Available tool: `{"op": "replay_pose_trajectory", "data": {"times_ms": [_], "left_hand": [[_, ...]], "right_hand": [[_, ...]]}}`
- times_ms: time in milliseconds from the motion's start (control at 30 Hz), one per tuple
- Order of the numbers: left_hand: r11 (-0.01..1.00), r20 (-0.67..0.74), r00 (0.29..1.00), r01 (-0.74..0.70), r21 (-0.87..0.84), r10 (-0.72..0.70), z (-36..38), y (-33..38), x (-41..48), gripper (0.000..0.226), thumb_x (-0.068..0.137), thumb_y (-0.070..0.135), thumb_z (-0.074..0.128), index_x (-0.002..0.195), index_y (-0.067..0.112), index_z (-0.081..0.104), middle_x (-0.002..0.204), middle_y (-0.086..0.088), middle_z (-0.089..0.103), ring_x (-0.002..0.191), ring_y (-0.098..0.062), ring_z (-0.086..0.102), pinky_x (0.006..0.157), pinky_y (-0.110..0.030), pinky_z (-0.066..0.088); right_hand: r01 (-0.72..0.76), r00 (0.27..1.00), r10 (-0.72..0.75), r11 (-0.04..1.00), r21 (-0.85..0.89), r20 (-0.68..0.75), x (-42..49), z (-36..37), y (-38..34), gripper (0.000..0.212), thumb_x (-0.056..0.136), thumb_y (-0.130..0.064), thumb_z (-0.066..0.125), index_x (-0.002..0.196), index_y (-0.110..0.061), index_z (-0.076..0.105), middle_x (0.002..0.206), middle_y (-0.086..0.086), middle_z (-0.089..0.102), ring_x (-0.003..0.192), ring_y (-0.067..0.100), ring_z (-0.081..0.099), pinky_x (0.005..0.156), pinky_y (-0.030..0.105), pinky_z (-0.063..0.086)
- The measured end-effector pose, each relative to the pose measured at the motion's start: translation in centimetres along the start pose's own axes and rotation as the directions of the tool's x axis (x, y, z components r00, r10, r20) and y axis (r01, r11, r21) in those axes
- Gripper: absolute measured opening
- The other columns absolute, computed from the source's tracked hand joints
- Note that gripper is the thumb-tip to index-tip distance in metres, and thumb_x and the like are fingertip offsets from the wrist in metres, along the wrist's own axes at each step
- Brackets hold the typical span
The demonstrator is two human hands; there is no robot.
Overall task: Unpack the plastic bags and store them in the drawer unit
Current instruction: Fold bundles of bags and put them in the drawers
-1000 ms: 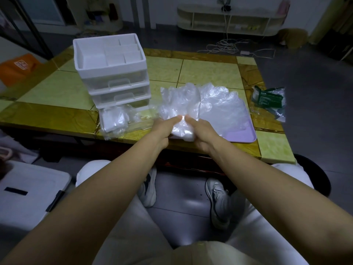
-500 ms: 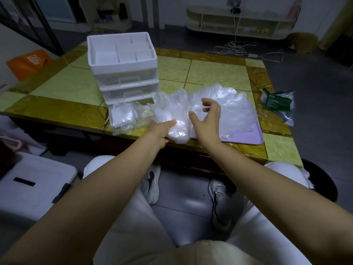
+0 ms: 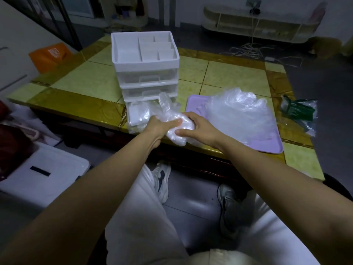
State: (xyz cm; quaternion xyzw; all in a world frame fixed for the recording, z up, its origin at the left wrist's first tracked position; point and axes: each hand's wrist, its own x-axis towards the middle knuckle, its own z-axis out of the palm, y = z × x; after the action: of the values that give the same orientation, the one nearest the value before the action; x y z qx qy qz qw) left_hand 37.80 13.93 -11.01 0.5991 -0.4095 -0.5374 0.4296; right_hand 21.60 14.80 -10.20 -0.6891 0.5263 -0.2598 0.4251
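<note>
Clear film, slippery stuff: the left grip point(image 3: 156, 125) and right grip point(image 3: 198, 127) are both wrapped round a wad point(image 3: 167, 108) of bags at the near edge of the tabletop point(image 3: 80, 104), just in front of the open bottom drawer point(image 3: 135, 113) of the unit point(image 3: 147, 73). The danger as I see it: the wad overhangs that edge, so a loose squeeze could spill bags over it. Springy film could also puff up and jam the drawer. The pile point(image 3: 240, 113) waits on the tray point(image 3: 194, 104). Half a second back the right grip hovered wide above the pile. Now it's clamped on, and the wad has gone left.
</note>
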Motion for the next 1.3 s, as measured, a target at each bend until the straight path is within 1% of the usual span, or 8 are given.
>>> {"op": "replay_pose_trajectory", "data": {"times_ms": [133, 333, 433, 500, 667, 900, 1067, 1300], "left_hand": [[0.999, -0.038, 0.999, 0.020, -0.041, -0.021, -2.2, 0.3, 1.2, 0.098, 0.036, 0.044, 0.091, 0.117, 0.002, 0.056, 0.108, -0.011, 0.069, 0.096, -0.024, 0.069, 0.088, -0.041, 0.056], [0.983, -0.047, 0.998, -0.039, -0.182, 0.031, -3.6, 1.3, 3.7, 0.063, 0.066, 0.036, 0.083, 0.114, 0.004, 0.059, 0.111, -0.013, 0.069, 0.100, -0.027, 0.068, 0.092, -0.046, 0.054], [1.000, -0.219, 0.975, -0.026, -0.004, 0.024, -5.0, 1.5, 5.6, 0.048, 0.081, 0.036, 0.072, 0.117, 0.009, 0.056, 0.118, -0.009, 0.061, 0.105, -0.024, 0.061, 0.093, -0.036, 0.050], [0.959, -0.255, 0.956, -0.073, 0.272, 0.145, -6.6, 0.9, 6.9, 0.029, 0.086, 0.022, 0.065, 0.111, 0.009, 0.059, 0.114, -0.007, 0.063, 0.102, -0.022, 0.060, 0.087, -0.028, 0.048], [0.582, 0.156, 0.947, -0.298, 0.757, 0.282, -8.3, -0.2, 9.4, 0.034, 0.090, 0.013, 0.053, 0.124, 0.013, 0.059, 0.130, -0.005, 0.059, 0.121, -0.024, 0.052, 0.101, -0.031, 0.039], [0.463, 0.147, 0.965, -0.234, 0.855, 0.217, -9.2, -1.1, 11.6, 0.044, 0.090, 0.015, 0.050, 0.132, 0.007, 0.044, 0.117, -0.013, 0.063, 0.109, -0.032, 0.054, 0.093, -0.038, 0.043], [0.406, 0.244, 0.863, -0.435, 0.804, 0.443, -8.5, -1.8, 12.2, 0.042, 0.087, 0.023, 0.058, 0.127, 0.015, 0.053, 0.130, -0.010, 0.045, 0.118, -0.027, 0.046, 0.093, -0.040, 0.045], [0.290, 0.266, 0.902, -0.370, 0.883, 0.340, -6.3, -2.3, 12.9, 0.051, 0.088, 0.038, 0.060, 0.133, 0.015, 0.052, 0.155, -0.009, 0.017, 0.136, -0.031, 0.025, 0.096, -0.051, 0.043]], "right_hand": [[-0.104, 0.995, 0.100, 0.982, 0.158, 0.028, 2.7, 1.3, -0.5, 0.049, 0.075, -0.028, 0.080, 0.118, -0.012, 0.061, 0.109, 0.010, 0.071, 0.096, 0.023, 0.068, 0.086, 0.034, 0.054], [-0.228, 0.952, 0.281, 0.914, 0.335, -0.119, 6.5, 3.0, -2.3, 0.032, 0.075, -0.015, 0.078, 0.102, -0.005, 0.064, 0.089, 0.015, 0.068, 0.069, 0.024, 0.061, 0.058, 0.031, 0.048], [-0.301, 0.878, 0.425, 0.848, 0.436, -0.220, 8.5, 3.0, -2.4, 0.044, 0.074, -0.012, 0.079, 0.110, -0.011, 0.053, 0.100, 0.008, 0.060, 0.066, 0.017, 0.059, 0.053, 0.029, 0.050], [-0.344, 0.830, 0.475, 0.848, 0.403, -0.292, 10.0, 2.8, -1.8, 0.050, 0.074, -0.013, 0.080, 0.110, -0.016, 0.046, 0.108, 0.010, 0.058, 0.076, 0.023, 0.061, 0.059, 0.038, 0.055], [-0.469, 0.829, 0.493, 0.870, 0.150, -0.266, 13.8, 3.5, -1.9, 0.068, 0.071, -0.021, 0.079, 0.128, -0.012, 0.042, 0.116, 0.008, 0.057, 0.108, 0.028, 0.060, 0.088, 0.045, 0.055], [-0.557, 0.800, 0.523, 0.830, -0.041, -0.294, 17.3, 5.9, -2.1, 0.059, 0.079, -0.016, 0.071, 0.129, -0.003, 0.043, 0.122, 0.013, 0.060, 0.112, 0.029, 0.059, 0.078, 0.029, 0.044], [-0.565, 0.808, 0.533, 0.821, -0.076, -0.252, 17.6, 6.8, -1.4, 0.046, 0.081, -0.021, 0.070, 0.119, 0.000, 0.053, 0.113, 0.012, 0.064, 0.099, 0.028, 0.062, 0.047, 0.025, 0.033], [-0.405, 0.906, 0.413, 0.784, -0.471, -0.092, 17.0, 6.2, -2.1, 0.042, 0.100, -0.026, 0.030, 0.126, -0.002, 0.052, 0.138, 0.018, 0.045, 0.127, 0.034, 0.039, 0.103, 0.038, 0.031]]}}
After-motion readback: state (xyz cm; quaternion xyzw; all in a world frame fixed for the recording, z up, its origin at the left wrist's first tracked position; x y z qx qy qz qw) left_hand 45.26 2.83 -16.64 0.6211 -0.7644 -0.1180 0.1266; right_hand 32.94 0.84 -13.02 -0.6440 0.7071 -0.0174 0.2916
